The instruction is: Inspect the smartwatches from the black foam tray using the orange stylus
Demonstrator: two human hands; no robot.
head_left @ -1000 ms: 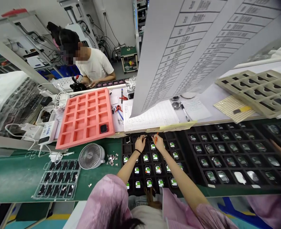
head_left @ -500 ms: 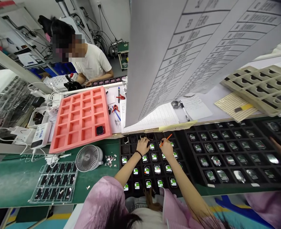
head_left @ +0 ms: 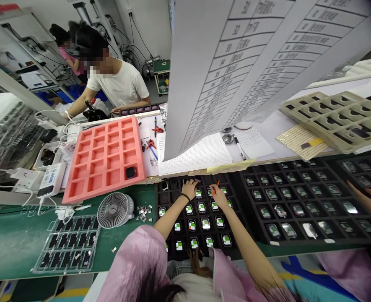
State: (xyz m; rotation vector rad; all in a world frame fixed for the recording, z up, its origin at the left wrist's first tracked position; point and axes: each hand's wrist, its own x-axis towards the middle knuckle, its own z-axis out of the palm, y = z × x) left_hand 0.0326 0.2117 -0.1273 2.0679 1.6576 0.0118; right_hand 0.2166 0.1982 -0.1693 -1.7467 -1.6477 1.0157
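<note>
My left hand (head_left: 189,189) reaches over the far rows of a black foam tray (head_left: 232,240), fingers extended and apart beside a dark watch (head_left: 199,179) in the far row. Whether the fingertips touch that watch is too small to tell. In my right hand (head_left: 220,199) is a slim orange pen-like tool (head_left: 216,188), pinched and pointing up and away over the tray's right side. Square watches with lit green-and-white screens, such as one watch (head_left: 201,207) between my arms, lie in the tray's pockets.
A pink foam tray (head_left: 105,157) holds one dark watch. Left of my arm stand a small fan (head_left: 115,209) and a clear plastic tray (head_left: 66,243). A printed sheet (head_left: 201,84) hangs ahead. Another person's hand (head_left: 369,203) is over the right-hand black tray (head_left: 301,240).
My left hand has shifted slightly farther toward the far row. The orange tool stands more upright in my right hand. Across the bench, a co-worker's arm has stretched out to the left.
</note>
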